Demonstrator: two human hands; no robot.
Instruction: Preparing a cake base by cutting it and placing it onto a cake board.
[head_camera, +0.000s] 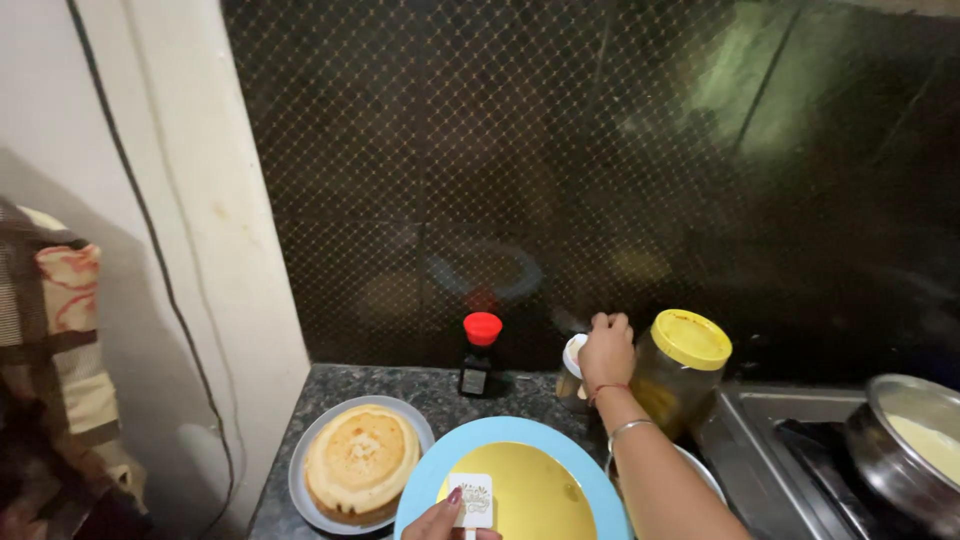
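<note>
The right hand (606, 352) reaches across the worktop (420, 388) toward its back edge, where the dark mesh-patterned wall (560, 170) rises. Its fingers (610, 322) curl down over the top of a small white-capped jar (573, 370), which stands upright near the back edge; the hand covers most of the jar, so whether the fingers truly clench it or only rest on it cannot be told. A thin bangle (628, 428) and a red thread circle the wrist.

Just beside that hand, on its right, stands a larger jar with a yellow lid (686, 368), upright and touching or nearly touching the wrist. To the left of the small jar, apart from it, a small dark bottle with a red cap (480, 354) stands against the back edge.

The left hand (442, 520) shows only at the lower edge of the view, its fingers pinched on a small white packet (473, 500) held over a round golden board (528, 495) lying on a light blue plate (500, 435). At the worktop's front left corner a round sponge cake (361, 458) sits on a grey plate (305, 455). At the far right, a steel pot (905, 445) holding pale liquid rests on a stove (770, 450).
</note>
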